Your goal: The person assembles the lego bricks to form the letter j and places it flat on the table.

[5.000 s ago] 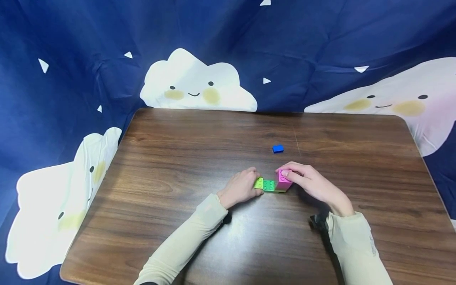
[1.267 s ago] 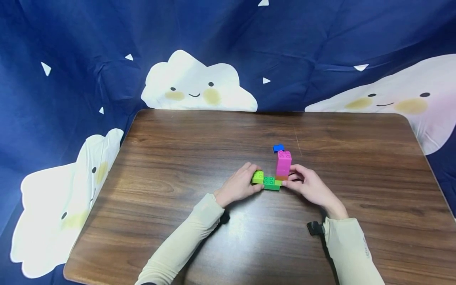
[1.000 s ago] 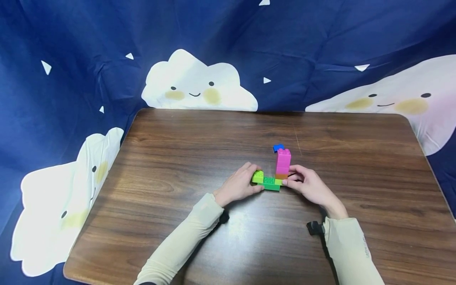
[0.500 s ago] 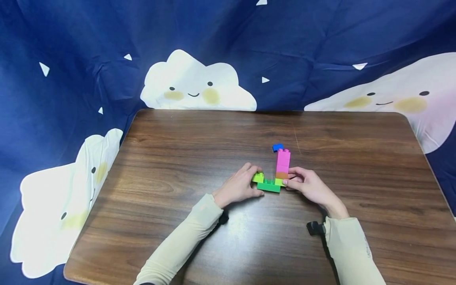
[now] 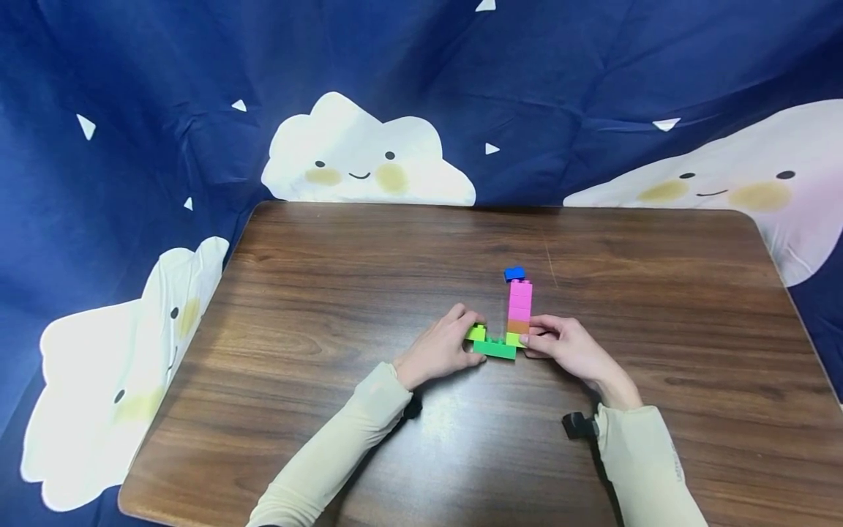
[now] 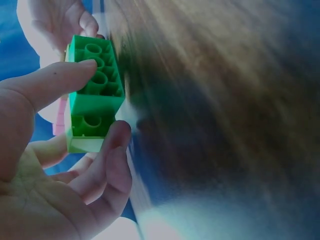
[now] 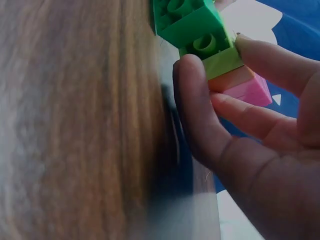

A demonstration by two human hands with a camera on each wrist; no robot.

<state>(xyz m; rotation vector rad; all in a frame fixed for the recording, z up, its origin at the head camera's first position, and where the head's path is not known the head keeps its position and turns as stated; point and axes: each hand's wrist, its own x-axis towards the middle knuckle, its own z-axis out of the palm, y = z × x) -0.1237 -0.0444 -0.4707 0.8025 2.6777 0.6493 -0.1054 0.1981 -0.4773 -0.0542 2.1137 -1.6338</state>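
Observation:
Both hands hold one assembly of toy building bricks, raised off the table and tilted so its front side faces the head camera. Its base is a long green brick [image 5: 495, 350], whose hollow underside shows in both wrist views. My left hand [image 5: 436, 347] grips the left end, around a lime brick [image 5: 476, 334] and the base. My right hand [image 5: 571, 351] pinches the right lime brick [image 5: 514, 340] between thumb and fingers. Above that brick rise an orange brick [image 5: 518, 327] and a stack of pink bricks [image 5: 520, 298].
A loose blue brick [image 5: 514, 274] lies on the brown wooden table [image 5: 342, 293], just behind the pink stack in the head view. A navy curtain [image 5: 527, 66] with white clouds hangs beyond the table's far edge. Dark straps sit at both wrists.
Five seconds ago my right hand held the pink stack at its top; now it pinches the lime brick below. Over the last second the assembly has tipped, showing more of its front.

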